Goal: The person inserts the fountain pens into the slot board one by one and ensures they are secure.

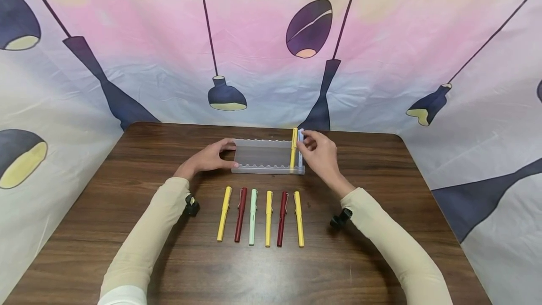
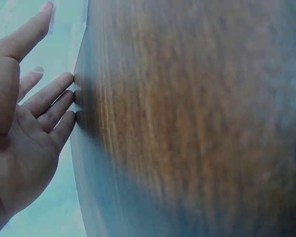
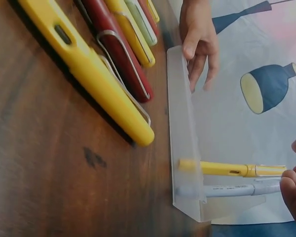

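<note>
A clear pen stand (image 1: 263,154) with scalloped edges is upright on the table. My left hand (image 1: 209,156) grips its left end, thumb at the front and fingers behind. A yellow pen (image 1: 294,149) leans upright in the stand near the right end, beside a pale blue-white pen (image 1: 301,152). My right hand (image 1: 319,152) is at the upper part of these two pens, thumb crossing the pale one and its tip right at the yellow one. In the right wrist view, the right fingers (image 3: 292,190) overlap the pale pen's top, with the thumb apart from them.
In front of the stand lies a row of pens: a left yellow pen (image 1: 224,214), a dark red pen (image 1: 240,214), a mint green pen (image 1: 253,217), then yellow, dark red and yellow ones. A patterned cloth (image 1: 262,36) hangs behind the wooden table (image 1: 169,258).
</note>
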Demonstrator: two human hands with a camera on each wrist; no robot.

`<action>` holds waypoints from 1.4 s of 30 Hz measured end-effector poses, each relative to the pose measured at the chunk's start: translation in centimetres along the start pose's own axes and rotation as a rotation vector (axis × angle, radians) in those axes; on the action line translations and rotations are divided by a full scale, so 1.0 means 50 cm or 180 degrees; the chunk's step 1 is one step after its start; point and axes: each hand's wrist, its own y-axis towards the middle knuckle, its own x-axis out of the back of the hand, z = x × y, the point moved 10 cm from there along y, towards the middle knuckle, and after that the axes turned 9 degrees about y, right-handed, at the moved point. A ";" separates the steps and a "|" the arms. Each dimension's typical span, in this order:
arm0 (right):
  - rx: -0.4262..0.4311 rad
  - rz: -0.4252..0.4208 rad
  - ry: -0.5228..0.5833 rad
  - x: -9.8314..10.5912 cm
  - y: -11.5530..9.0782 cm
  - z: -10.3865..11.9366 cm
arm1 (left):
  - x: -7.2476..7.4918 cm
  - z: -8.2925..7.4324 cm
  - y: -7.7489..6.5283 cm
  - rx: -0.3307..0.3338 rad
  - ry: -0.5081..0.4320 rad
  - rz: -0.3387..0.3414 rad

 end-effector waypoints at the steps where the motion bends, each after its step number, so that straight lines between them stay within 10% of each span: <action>1: -0.0011 -0.0008 0.0035 0.002 -0.005 0.000 | 0.000 0.001 0.000 0.0001 0.0010 0.0002; 20: -0.0315 0.0295 0.0347 0.001 -0.120 -0.020 | 0.000 0.005 0.003 0.0053 0.0025 0.0056; 42: -0.0795 0.1225 -0.0106 -0.057 -0.217 -0.048 | 0.000 0.004 0.007 0.0024 -0.0036 0.0036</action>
